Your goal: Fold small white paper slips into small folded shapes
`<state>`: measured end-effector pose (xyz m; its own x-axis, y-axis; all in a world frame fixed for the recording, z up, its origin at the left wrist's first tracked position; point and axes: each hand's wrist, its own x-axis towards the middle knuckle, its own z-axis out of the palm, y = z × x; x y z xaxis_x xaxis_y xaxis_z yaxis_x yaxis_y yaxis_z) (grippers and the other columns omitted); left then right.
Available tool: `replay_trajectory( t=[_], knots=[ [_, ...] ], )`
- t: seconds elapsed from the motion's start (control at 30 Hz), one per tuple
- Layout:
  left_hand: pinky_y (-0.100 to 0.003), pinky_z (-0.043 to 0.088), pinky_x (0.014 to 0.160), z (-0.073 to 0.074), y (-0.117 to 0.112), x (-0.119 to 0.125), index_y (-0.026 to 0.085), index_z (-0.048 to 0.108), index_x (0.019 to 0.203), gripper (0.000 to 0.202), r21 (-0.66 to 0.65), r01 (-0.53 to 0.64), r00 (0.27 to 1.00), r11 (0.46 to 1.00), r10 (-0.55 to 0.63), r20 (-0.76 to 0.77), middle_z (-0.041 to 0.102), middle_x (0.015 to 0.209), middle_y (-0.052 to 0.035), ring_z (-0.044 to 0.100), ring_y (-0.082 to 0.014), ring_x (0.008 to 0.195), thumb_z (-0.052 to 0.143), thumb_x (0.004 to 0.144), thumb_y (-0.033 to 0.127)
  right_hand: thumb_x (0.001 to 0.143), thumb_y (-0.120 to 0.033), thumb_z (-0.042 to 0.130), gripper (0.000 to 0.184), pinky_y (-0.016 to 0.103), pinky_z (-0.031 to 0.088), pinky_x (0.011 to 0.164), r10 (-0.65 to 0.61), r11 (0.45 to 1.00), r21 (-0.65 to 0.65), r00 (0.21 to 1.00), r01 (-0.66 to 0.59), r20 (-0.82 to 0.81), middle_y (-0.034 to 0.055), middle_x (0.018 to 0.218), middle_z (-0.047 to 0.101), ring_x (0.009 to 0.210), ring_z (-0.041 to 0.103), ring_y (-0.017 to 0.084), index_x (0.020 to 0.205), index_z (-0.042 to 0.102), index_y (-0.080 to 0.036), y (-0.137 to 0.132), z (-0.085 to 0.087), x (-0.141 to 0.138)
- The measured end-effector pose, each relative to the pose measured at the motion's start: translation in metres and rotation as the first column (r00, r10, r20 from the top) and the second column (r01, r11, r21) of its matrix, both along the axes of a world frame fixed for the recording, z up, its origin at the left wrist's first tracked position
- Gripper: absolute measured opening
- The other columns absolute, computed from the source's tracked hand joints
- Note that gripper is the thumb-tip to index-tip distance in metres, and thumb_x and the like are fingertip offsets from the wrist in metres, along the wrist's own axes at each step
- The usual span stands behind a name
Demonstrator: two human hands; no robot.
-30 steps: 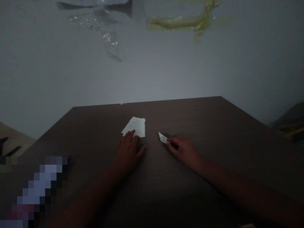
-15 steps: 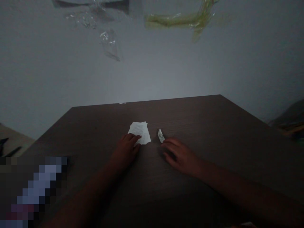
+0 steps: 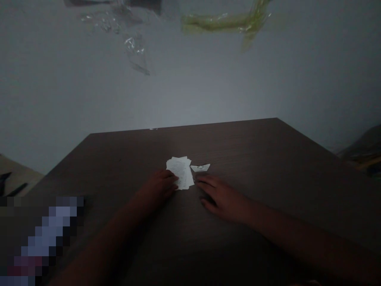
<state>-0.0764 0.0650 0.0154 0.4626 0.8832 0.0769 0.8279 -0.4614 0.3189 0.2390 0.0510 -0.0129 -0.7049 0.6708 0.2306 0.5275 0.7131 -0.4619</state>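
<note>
An uneven stack of white printed paper sheets lies near the middle of the brown table. My left hand rests at its left edge, with outstretched fingers lying over the lower left part of the sheets. Just right of the stack is a small folded white paper, wide along its far edge and narrower toward me, like a little boat. My right hand is on the near side of this folded paper, apart from it. Its fingers are spread, thumb away from the others, and nothing shows between them.
The table backs onto a pale wall with clear tape and yellow tape stuck to it. A pixelated patch covers the lower left. Dark objects sit beyond the table's right edge.
The stack has shifted right and slightly toward me with my left hand. The folded paper has turned from upright to crosswise, and my right hand has come away from it.
</note>
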Motion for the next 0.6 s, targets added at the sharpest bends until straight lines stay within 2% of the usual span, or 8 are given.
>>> replay_trajectory(
  t=[0.13,0.2,0.37,0.47,0.6],
  knots=[
    [-0.047,0.060,0.121,-0.004,-0.007,0.006,0.023,0.086,0.134,0.030,-0.012,0.043,0.999,0.999,-0.043,-0.020,0.083,0.137,-0.0113,0.077,-0.0334,0.130,0.073,0.107,0.026,0.118,-0.036,0.069,0.055,0.067,0.049,0.137,0.134,0.989,0.041,0.986,-0.139,0.096,0.0253,0.178,0.061,0.168,0.055,0.042,0.169,0.067,-0.017,-0.005,0.006,-0.004],
    [-0.048,0.062,0.120,-0.003,-0.011,0.009,0.024,0.084,0.141,0.038,-0.035,0.030,0.999,0.999,-0.031,-0.036,0.080,0.142,-0.0126,0.076,-0.0352,0.132,0.082,0.103,0.031,0.119,-0.039,0.068,0.053,0.068,0.047,0.138,0.166,0.983,0.053,0.976,-0.174,0.139,0.0256,0.179,0.060,0.170,0.053,0.043,0.168,0.069,-0.017,-0.008,0.009,-0.005],
    [-0.050,0.062,0.121,0.003,-0.019,0.012,0.022,0.083,0.142,0.035,-0.060,0.044,0.995,0.997,-0.049,-0.088,0.076,0.148,-0.0143,0.072,-0.0368,0.140,0.077,0.109,0.031,0.120,-0.040,0.068,0.055,0.068,0.045,0.140,0.193,0.979,0.025,0.963,-0.201,0.187,0.0270,0.183,0.055,0.173,0.049,0.044,0.169,0.068,-0.016,-0.013,0.017,-0.007],
    [-0.049,0.063,0.118,0.002,-0.017,0.011,0.019,0.084,0.136,0.029,-0.071,0.060,0.991,0.996,-0.069,-0.118,0.076,0.145,-0.0156,0.074,-0.0358,0.136,0.076,0.109,0.026,0.120,-0.041,0.068,0.056,0.070,0.042,0.141,0.188,0.981,0.007,0.956,-0.194,0.227,0.0271,0.184,0.054,0.173,0.049,0.045,0.170,0.068,-0.017,-0.015,0.020,-0.011],
    [-0.045,0.065,0.111,0.002,-0.016,0.013,0.019,0.086,0.119,0.019,-0.080,0.057,0.988,0.995,-0.067,-0.138,0.080,0.136,-0.0149,0.078,-0.0329,0.124,0.070,0.109,0.019,0.119,-0.039,0.070,0.056,0.070,0.040,0.142,0.159,0.986,0.005,0.958,-0.165,0.237,0.0280,0.184,0.053,0.174,0.048,0.046,0.169,0.067,-0.015,-0.017,0.020,-0.016]
  ],
)
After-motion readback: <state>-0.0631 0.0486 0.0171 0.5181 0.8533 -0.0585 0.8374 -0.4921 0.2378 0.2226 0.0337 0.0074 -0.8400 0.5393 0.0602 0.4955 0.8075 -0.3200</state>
